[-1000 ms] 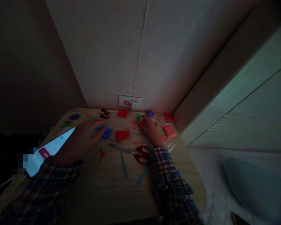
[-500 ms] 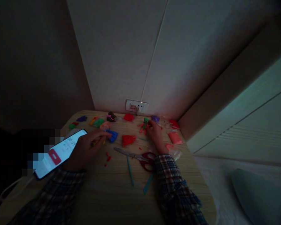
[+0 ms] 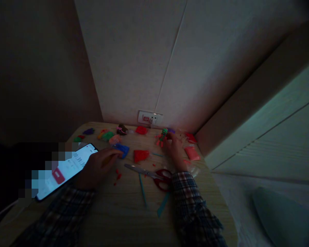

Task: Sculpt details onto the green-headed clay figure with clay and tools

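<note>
A small figure (image 3: 163, 136), green on top with red limbs and clay-like in look, is tilted at the far side of the table. The fingers of my right hand (image 3: 175, 151) are closed on its right side and hide part of it. My left hand (image 3: 99, 167) is curled low over the table, fingertips together at the near left edge of a blue packet (image 3: 123, 151). Whatever it may hold is hidden, and I cannot tell whether the fingertips press on the packet. Red-handled scissors (image 3: 149, 174) lie between my hands, blades pointing left.
A lit phone (image 3: 67, 171) lies beside my left forearm. Red (image 3: 141, 155) and pink (image 3: 192, 153) packets and a brown lump (image 3: 122, 129) rest around the table. Red scraps (image 3: 118, 174) and thin blue tools (image 3: 142, 190) lie nearer. A socket (image 3: 149, 118) is on the wall behind.
The figure has shifted slightly right and tilted in my right hand. My left fingertips have come down a little beside the blue packet, which stays in place.
</note>
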